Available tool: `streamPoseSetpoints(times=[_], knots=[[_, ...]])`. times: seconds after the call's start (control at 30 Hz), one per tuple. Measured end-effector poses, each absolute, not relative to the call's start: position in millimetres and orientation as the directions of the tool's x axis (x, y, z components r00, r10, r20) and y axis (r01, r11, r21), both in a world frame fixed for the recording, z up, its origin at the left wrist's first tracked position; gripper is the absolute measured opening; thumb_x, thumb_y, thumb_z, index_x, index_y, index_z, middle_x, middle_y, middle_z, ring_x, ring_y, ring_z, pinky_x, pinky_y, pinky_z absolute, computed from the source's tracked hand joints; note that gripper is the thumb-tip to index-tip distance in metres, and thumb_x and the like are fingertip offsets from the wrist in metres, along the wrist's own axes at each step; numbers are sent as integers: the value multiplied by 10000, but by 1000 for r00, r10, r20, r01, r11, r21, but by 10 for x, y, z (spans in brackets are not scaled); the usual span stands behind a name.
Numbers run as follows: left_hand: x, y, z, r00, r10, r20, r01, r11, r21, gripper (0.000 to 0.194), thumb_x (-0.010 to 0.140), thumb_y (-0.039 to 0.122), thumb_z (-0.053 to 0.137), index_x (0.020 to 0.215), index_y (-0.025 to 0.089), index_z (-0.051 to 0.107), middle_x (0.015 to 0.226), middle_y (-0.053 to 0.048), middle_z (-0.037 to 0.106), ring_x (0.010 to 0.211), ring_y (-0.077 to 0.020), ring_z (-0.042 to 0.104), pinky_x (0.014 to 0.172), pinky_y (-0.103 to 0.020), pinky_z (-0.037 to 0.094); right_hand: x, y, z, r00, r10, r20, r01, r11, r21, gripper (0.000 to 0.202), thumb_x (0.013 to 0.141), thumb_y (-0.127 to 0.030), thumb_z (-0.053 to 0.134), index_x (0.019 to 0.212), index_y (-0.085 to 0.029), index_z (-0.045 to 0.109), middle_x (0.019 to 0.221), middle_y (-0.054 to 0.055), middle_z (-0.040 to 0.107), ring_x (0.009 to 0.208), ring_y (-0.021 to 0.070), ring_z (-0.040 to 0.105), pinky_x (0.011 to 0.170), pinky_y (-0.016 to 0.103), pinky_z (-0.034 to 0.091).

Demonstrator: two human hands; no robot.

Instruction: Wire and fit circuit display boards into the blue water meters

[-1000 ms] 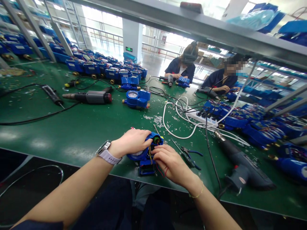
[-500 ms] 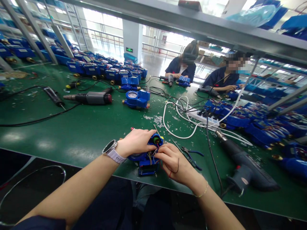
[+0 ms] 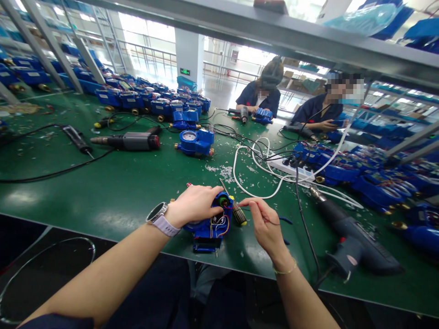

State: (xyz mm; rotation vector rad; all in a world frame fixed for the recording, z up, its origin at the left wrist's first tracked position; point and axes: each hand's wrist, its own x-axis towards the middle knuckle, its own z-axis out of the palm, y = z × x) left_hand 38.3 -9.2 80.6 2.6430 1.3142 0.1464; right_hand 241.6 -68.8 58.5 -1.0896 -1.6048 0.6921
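A blue water meter (image 3: 208, 230) lies near the front edge of the green bench, its housing uncovered so that thin coloured wires show inside. My left hand (image 3: 194, 205) is closed over its far left side, thumb beside the round green-and-black part (image 3: 223, 201). To the right, my right hand (image 3: 265, 224) pinches thin red and dark wires (image 3: 244, 205) that stretch toward the meter. Between hand and meter rests a screwdriver (image 3: 239, 214) with a checkered, yellow-ended handle. Blue-handled pliers (image 3: 286, 220) lie partly hidden behind my right hand.
Heat guns lie right (image 3: 353, 242) and left (image 3: 132, 140), near a black pen-like tool (image 3: 76, 138). Another blue meter (image 3: 195, 141) sits ahead. White cable loops run from a power strip (image 3: 291, 169). Many meters crowd both sides. Two people work opposite, below a metal shelf beam (image 3: 212, 27).
My right hand has moved away from the meter to the right, drawing thin wires out with it. The screwdriver handle is now uncovered. My left hand stays on the meter.
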Motion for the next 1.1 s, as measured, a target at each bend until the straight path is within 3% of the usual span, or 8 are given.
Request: streamPoseSetpoints(times=[0.13, 0.2, 0.3, 0.4, 0.53, 0.67, 0.9, 1.1], knots=[[390, -106, 818, 594, 804, 4, 785, -581, 216, 522, 852, 462, 593, 1310, 229, 499, 1142, -99, 714, 1008, -302, 695, 766, -363, 535, 2180, -608, 642, 89, 951, 295, -66, 301, -951, 344, 985, -454, 411, 742, -223, 492, 650, -22, 576, 665, 152, 605, 734, 345, 519], [397, -116, 827, 596, 803, 3, 784, -583, 213, 512, 849, 463, 597, 1297, 231, 506, 1135, -99, 716, 1002, -305, 697, 767, -367, 538, 2048, -528, 738, 138, 961, 241, -226, 267, -937, 410, 956, -535, 423, 681, -231, 394, 511, -89, 382, 476, 108, 448, 605, 288, 494], [407, -128, 843, 594, 804, -6, 788, -581, 204, 479, 842, 457, 605, 1257, 228, 530, 1099, -99, 725, 993, -304, 698, 776, -367, 542, 1852, -357, 939, 173, 967, 187, -387, 241, -890, 531, 911, -638, 431, 614, -232, 259, 454, -126, 161, 388, 79, 156, 412, 202, 309], [404, -127, 852, 589, 808, -13, 793, -575, 200, 386, 862, 432, 569, 1171, 202, 581, 1045, -109, 735, 945, -305, 709, 778, -375, 546, 1614, -219, 1107, 166, 972, 168, -468, 228, -854, 575, 882, -684, 443, 590, -236, 233, 428, -127, 147, 387, 77, 87, 361, 206, 165], [377, -116, 851, 585, 811, -25, 796, -567, 213, 282, 913, 375, 480, 1058, 194, 641, 1031, -112, 740, 928, -298, 715, 786, -382, 547, 1302, -309, 1098, 161, 967, 195, -484, 250, -839, 579, 877, -655, 500, 566, -230, 261, 440, -120, 168, 395, 72, 114, 384, 224, 156], [377, -124, 842, 600, 799, -33, 783, -579, 227, 334, 928, 301, 454, 1229, 225, 575, 1085, -95, 734, 977, -278, 707, 782, -360, 545, 1234, -665, 830, 135, 961, 243, -403, 277, -872, 559, 925, -571, 498, 543, -222, 285, 458, -104, 206, 421, 75, 165, 432, 244, 209], [404, -102, 829, 562, 827, -8, 807, -547, 221, 567, 820, 495, 623, 1311, 228, 529, 1121, -103, 728, 996, -316, 699, 767, -378, 545, 1752, -923, 554, 248, 907, 341, -57, 365, -929, 473, 1008, -468, 282, 596, -242, 232, 504, -94, 166, 424, 109, 207, 474, 256, 327], [394, -88, 823, 560, 828, -3, 808, -546, 220, 546, 820, 521, 611, 1283, 238, 547, 1145, -101, 722, 1013, -314, 694, 782, -375, 536, 2200, -899, 587, 164, 927, 336, 528, 205, -824, 387, 993, -433, 351, 720, -219, 522, 736, 36, 608, 565, 145, 512, 648, 305, 413]])
